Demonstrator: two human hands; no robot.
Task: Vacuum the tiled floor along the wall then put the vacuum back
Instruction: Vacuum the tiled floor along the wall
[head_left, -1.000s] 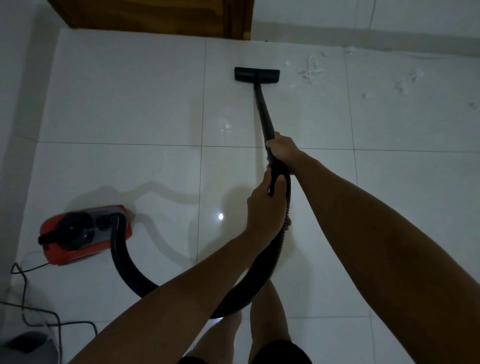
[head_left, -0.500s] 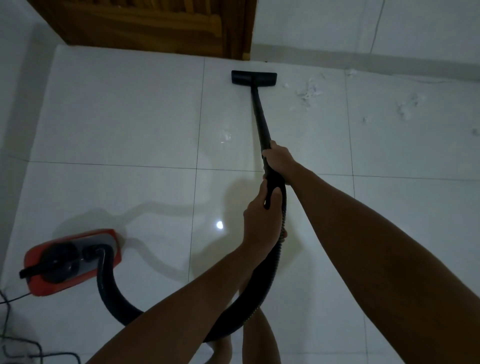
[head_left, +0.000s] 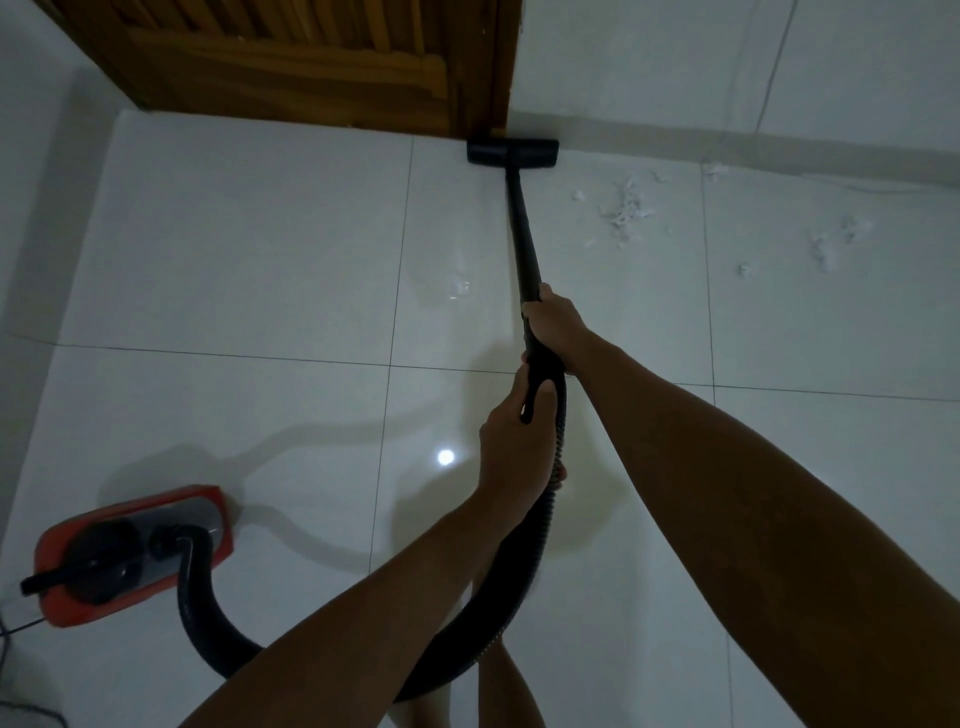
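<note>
Here, both hands hold the black wand (head_left: 522, 234): the right hand (head_left: 553, 317) has its grip curled round it farther out, the left hand (head_left: 511, 441) wrapped round the handle nearer. The floor head (head_left: 513, 151) lies far against the wall by the wooden door (head_left: 291, 67). The red vacuum body (head_left: 135, 551) sits near left; white debris (head_left: 628, 210) lies far right.

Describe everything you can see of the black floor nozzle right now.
The floor nozzle is a flat, wide black bar, apparently plastic, lying on the white tiled floor at the base of the wall, beside the wooden door's corner. The wand joins its middle and slopes back to the hands. Neither hand touches it. White debris lies to its right, apart.
</note>
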